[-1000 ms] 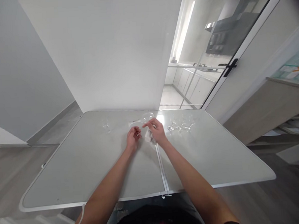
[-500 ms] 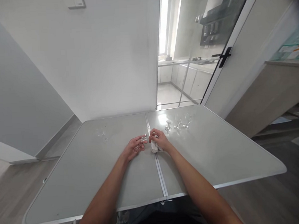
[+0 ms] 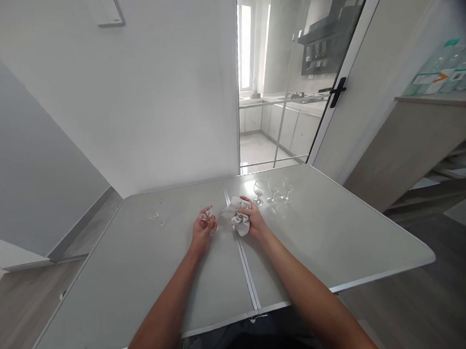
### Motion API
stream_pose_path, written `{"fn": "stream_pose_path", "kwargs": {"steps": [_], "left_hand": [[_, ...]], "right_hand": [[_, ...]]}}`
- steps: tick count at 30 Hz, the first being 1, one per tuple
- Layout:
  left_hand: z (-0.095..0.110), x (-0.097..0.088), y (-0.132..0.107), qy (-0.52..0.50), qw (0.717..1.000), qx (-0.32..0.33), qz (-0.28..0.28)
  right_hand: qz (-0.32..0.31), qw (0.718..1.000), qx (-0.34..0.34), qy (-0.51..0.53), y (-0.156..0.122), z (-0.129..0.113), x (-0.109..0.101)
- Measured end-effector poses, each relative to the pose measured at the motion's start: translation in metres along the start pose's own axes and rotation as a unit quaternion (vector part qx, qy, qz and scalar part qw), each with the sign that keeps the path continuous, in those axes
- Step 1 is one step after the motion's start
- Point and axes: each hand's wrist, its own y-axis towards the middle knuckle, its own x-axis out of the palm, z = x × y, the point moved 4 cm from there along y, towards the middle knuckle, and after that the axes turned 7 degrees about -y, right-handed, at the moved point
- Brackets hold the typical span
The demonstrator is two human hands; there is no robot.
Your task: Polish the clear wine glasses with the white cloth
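My left hand [image 3: 201, 230] is closed around a small clear stemmed glass [image 3: 207, 216], held just above the table left of its centre seam. The fingers cover part of the glass, and its outline is faint. Across the seam, my right hand [image 3: 253, 218] grips a crumpled white cloth [image 3: 240, 222], with one flap spreading toward the left hand. A gap separates the cloth from the glass. Beyond my right hand stand three clear stemmed glasses in a row: a near-left one [image 3: 258, 193], a middle one [image 3: 272, 194] and a right one [image 3: 286, 191].
Faint clear glassware [image 3: 155, 216] is on the left part of the grey folding table [image 3: 145, 285]; its shape is hard to make out. A white wall [image 3: 173, 94] and a glazed door [image 3: 276, 114] border the far edge. Plastic bottles [image 3: 436, 72] stand on a shelf at right.
My hands have moved apart slightly, the left one shifting left with the glass. The cloth is now lifted and more spread out in my right hand. The camera view has shifted a little.
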Motion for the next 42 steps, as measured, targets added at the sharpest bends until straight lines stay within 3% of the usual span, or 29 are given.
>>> {"fn": "stream_pose_path", "kwargs": {"steps": [6, 11, 15, 20, 24, 27, 29, 31, 32, 35, 36, 38, 40, 42], "left_hand": [[-0.006, -0.007, -0.001, 0.094, 0.991, -0.013, 0.089], [-0.008, 0.001, 0.0, 0.107, 0.993, -0.014, 0.051], [-0.008, 0.0, -0.003, 0.123, 0.989, -0.007, 0.083], [0.002, -0.005, -0.007, 0.053, 0.988, 0.036, 0.138], [0.007, -0.009, -0.005, -0.004, 0.986, 0.033, 0.165], [0.009, -0.015, 0.0, -0.031, 0.979, 0.047, 0.198], [0.01, -0.022, 0.003, -0.053, 0.97, 0.047, 0.232], [0.012, -0.028, 0.005, -0.07, 0.963, 0.039, 0.259], [0.013, -0.03, 0.005, -0.076, 0.96, 0.038, 0.267], [0.017, -0.031, 0.004, -0.089, 0.962, 0.029, 0.255], [0.018, -0.029, 0.003, -0.096, 0.965, 0.024, 0.241], [0.017, -0.024, 0.002, -0.111, 0.971, 0.014, 0.21], [0.016, -0.018, 0.0, -0.119, 0.977, 0.006, 0.176], [0.014, -0.013, 0.0, -0.118, 0.982, -0.005, 0.145]], "right_hand": [[-0.087, 0.996, 0.001, 0.034, -0.007, -0.001, 0.009], [-0.181, 0.983, 0.012, 0.01, -0.016, 0.002, 0.021], [-0.178, 0.983, 0.034, -0.015, -0.017, 0.005, 0.021], [-0.191, 0.975, 0.091, -0.071, -0.016, 0.012, 0.015], [-0.237, 0.952, 0.107, -0.16, -0.016, 0.016, 0.013], [-0.254, 0.947, 0.068, -0.186, -0.016, 0.009, 0.011], [-0.245, 0.948, -0.006, -0.201, -0.017, -0.003, 0.008], [-0.277, 0.932, -0.075, -0.224, -0.019, -0.014, 0.007], [-0.321, 0.912, -0.089, -0.24, -0.021, -0.017, 0.008], [-0.446, 0.846, -0.064, -0.284, -0.029, -0.012, 0.012], [-0.432, 0.85, -0.059, -0.295, -0.028, -0.009, 0.013], [-0.32, 0.891, -0.075, -0.313, -0.021, -0.004, 0.014], [-0.227, 0.913, -0.085, -0.328, -0.019, 0.002, 0.017], [-0.253, 0.909, -0.051, -0.328, -0.021, 0.01, 0.025]]}}
